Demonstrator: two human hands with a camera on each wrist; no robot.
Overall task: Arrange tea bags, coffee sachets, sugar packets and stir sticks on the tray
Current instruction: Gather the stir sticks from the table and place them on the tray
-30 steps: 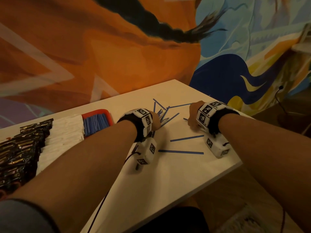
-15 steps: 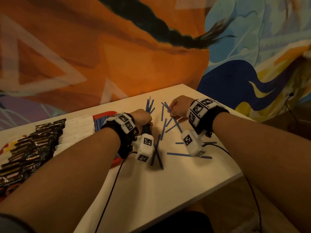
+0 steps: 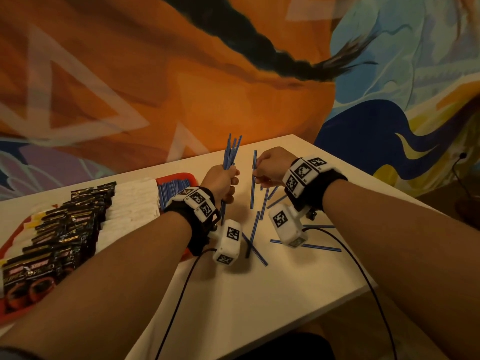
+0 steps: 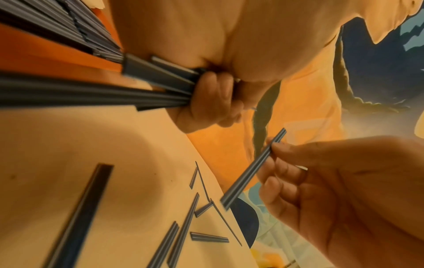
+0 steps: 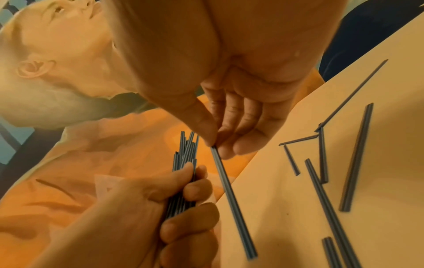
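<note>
My left hand [image 3: 225,181] grips an upright bundle of blue stir sticks [image 3: 232,151], also seen fanning out of the fist [image 4: 213,101] in the left wrist view. My right hand [image 3: 268,167] pinches a single blue stir stick [image 3: 253,178] between thumb and fingertips [image 5: 213,143], held upright just right of the bundle. Several loose stir sticks [image 3: 255,229] lie scattered on the white table [image 3: 272,294] below both hands. The red tray [image 3: 179,178] at the left holds a row of blue sticks [image 3: 168,190], white sugar packets [image 3: 130,201] and black sachets [image 3: 65,224].
The table's right edge [image 3: 363,289] and far corner are close to my right hand. A painted mural wall [image 3: 181,87] rises right behind the table. Black cables [image 3: 363,268] trail from both wrist cameras across the tabletop toward me.
Both hands rose off the table. The left hand gathered sticks into a fist and stood the bundle upright; the right hand picked up one stick and brought it beside the bundle.
</note>
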